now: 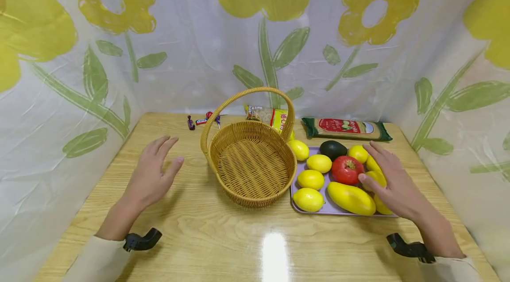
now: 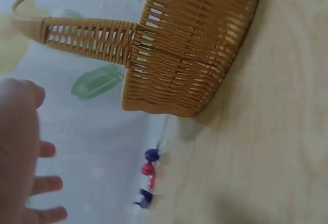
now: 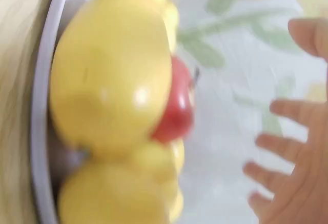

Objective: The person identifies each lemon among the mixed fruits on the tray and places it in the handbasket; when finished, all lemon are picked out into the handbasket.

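A woven basket (image 1: 255, 198) with a tall hoop handle stands upright mid-table. To its left my left hand (image 1: 149, 173) hovers, fingers extended and holding nothing. In the left wrist view the basket's side (image 2: 179, 55) shows apart from the fingers. A lilac tray (image 1: 326, 181) to the basket's right carries several lemons (image 1: 311, 179), a dark avocado (image 1: 333, 150), a red pomegranate (image 1: 347, 170), a yellow mango (image 1: 351, 198) and other yellow fruit. Over the tray's right side, my right hand (image 1: 398, 187) spreads its fingers and grips nothing, hiding some fruit in the head view.
Behind the basket lies a yellow-and-clear food bag (image 1: 267, 116). A green-ended pack of noodles (image 1: 346, 129) is at the back right. Several small wrapped sweets (image 1: 191, 123) lie at the back left. Flower-printed curtains (image 1: 179, 74) border the wooden table (image 1: 219, 237) at its back and sides.
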Available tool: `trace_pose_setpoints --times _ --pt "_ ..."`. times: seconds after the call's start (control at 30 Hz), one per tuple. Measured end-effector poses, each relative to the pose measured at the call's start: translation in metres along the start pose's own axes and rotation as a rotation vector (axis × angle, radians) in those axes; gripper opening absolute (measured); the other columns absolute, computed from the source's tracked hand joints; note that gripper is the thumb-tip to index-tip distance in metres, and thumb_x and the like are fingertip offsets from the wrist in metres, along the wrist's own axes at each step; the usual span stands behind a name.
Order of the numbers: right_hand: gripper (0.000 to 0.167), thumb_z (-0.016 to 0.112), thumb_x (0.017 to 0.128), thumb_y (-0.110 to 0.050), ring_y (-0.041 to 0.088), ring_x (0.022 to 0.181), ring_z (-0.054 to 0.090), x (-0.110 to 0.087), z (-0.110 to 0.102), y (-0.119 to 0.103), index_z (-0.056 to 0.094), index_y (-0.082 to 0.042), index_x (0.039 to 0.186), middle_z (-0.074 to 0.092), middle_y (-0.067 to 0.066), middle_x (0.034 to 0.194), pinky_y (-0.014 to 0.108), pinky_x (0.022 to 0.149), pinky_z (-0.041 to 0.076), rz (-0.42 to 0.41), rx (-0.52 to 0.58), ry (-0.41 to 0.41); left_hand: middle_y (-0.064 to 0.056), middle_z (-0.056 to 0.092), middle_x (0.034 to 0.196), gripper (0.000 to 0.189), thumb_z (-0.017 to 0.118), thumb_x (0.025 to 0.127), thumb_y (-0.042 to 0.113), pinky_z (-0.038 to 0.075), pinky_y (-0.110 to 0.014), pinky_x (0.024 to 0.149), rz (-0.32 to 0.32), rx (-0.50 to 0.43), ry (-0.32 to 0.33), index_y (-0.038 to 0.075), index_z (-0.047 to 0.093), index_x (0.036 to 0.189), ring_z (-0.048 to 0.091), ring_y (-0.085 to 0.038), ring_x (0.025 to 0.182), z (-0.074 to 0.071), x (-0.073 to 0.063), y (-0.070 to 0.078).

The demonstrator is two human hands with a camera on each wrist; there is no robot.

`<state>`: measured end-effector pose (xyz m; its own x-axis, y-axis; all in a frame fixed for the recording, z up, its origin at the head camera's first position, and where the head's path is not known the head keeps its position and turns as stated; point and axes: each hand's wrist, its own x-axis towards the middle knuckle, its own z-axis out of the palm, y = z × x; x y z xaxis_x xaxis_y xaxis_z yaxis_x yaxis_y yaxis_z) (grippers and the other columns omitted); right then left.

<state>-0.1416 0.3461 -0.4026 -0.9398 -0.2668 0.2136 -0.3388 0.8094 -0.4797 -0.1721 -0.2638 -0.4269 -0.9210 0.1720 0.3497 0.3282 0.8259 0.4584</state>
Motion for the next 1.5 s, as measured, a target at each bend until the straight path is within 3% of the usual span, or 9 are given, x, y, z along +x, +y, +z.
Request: trace_pose_setpoints --times 0.07,0.13,0.27,0.43,0.67,0.87,1.1,1.3,1.5 --pt "0.07 0.071 0.107 -0.03 0.046 0.16 0.033 -0.016 -0.009 0.008 0.041 -0.026 0.17 0.037 0.014 0.176 0.08 0.124 0.029 0.026 0.054 0.019 -0.021 0.046 0.168 0.055 0.06 0.114 0.035 0.039 -0.073 0.118 -0.016 -0.129 0.04 0.017 0.05 0.165 0.039 -0.048 0.155 -0.004 -0.011 -0.006" --pt "0.061 0.074 0.106 -0.025 0.02 0.156 0.045 -0.035 -0.019 0.018 0.052 -0.027 0.164 0.051 0.0 0.167 0.049 0.127 0.042 0.062 0.085 0.035 -0.014 0.053 0.164 0.05 0.064 0.112 0.027 0.049 -0.052 0.119 -0.04 -0.25 0.074 0.022 0.055 0.161 0.046 -0.034 0.153 -0.008 -0.023 -0.01" --pt "0.048 0.077 0.105 -0.018 -0.022 0.127 0.045 -0.067 -0.031 0.043 0.066 -0.02 0.151 0.059 -0.032 0.143 -0.003 0.093 0.035 0.129 0.11 0.06 -0.001 0.06 0.154 0.046 0.064 0.111 0.008 0.053 -0.01 0.104 -0.043 -0.462 0.107 0.014 0.06 0.156 0.054 -0.009 0.14 -0.009 -0.047 -0.015" --pt "0.047 0.079 0.102 -0.009 -0.026 0.125 0.047 -0.085 -0.029 0.062 0.068 -0.01 0.147 0.059 -0.038 0.14 -0.005 0.09 0.04 0.141 0.169 0.067 0.002 0.063 0.152 0.044 0.06 0.106 -0.009 0.056 -0.015 0.106 -0.01 -0.75 0.098 -0.009 0.057 0.15 0.058 -0.011 0.139 0.009 -0.064 -0.005" --pt "0.049 0.075 0.097 0.012 -0.011 0.134 0.058 -0.082 -0.004 0.071 0.066 0.005 0.144 0.071 -0.013 0.145 0.004 0.104 0.049 0.033 0.333 0.089 -0.011 0.059 0.152 0.048 0.064 0.1 -0.018 0.065 -0.039 0.101 -0.037 -1.045 0.114 -0.019 0.053 0.146 0.06 -0.017 0.14 0.063 -0.066 0.044" --pt "0.047 0.075 0.097 0.012 -0.009 0.13 0.061 -0.081 0.015 0.075 0.067 0.006 0.143 0.07 -0.015 0.147 0.007 0.1 0.054 0.03 0.373 0.101 -0.027 0.037 0.162 0.052 0.068 0.099 -0.014 0.063 -0.033 0.106 -0.114 -1.023 0.204 -0.012 0.056 0.149 0.05 -0.026 0.147 0.104 -0.073 0.085" --pt "0.047 0.08 0.099 -0.002 -0.004 0.105 0.067 -0.081 0.022 0.079 0.069 0.0 0.144 0.07 -0.031 0.129 0.011 0.085 0.059 0.13 0.293 0.088 -0.017 0.022 0.175 0.058 0.075 0.101 -0.001 0.053 -0.022 0.117 -0.186 -0.919 0.258 0.006 0.056 0.155 0.034 -0.037 0.155 0.131 -0.071 0.112" --pt "0.042 0.081 0.1 -0.008 -0.001 0.097 0.067 -0.081 0.024 0.08 0.07 -0.001 0.14 0.069 -0.031 0.12 0.013 0.078 0.061 0.174 0.26 0.119 -0.018 0.025 0.177 0.053 0.078 0.102 0.012 0.043 -0.049 0.129 -0.224 -0.817 0.31 0.017 0.061 0.152 0.034 -0.047 0.159 0.138 -0.066 0.12" --pt "0.045 0.067 0.1 0.017 -0.003 0.116 0.071 -0.087 0.007 0.069 0.061 0.009 0.144 0.069 -0.015 0.137 0.015 0.085 0.065 0.129 0.652 0.218 -0.021 0.019 0.179 0.054 0.078 0.103 0.01 0.035 -0.047 0.127 -0.225 -0.886 0.318 0.01 0.06 0.153 0.028 -0.051 0.163 0.14 -0.064 0.125"
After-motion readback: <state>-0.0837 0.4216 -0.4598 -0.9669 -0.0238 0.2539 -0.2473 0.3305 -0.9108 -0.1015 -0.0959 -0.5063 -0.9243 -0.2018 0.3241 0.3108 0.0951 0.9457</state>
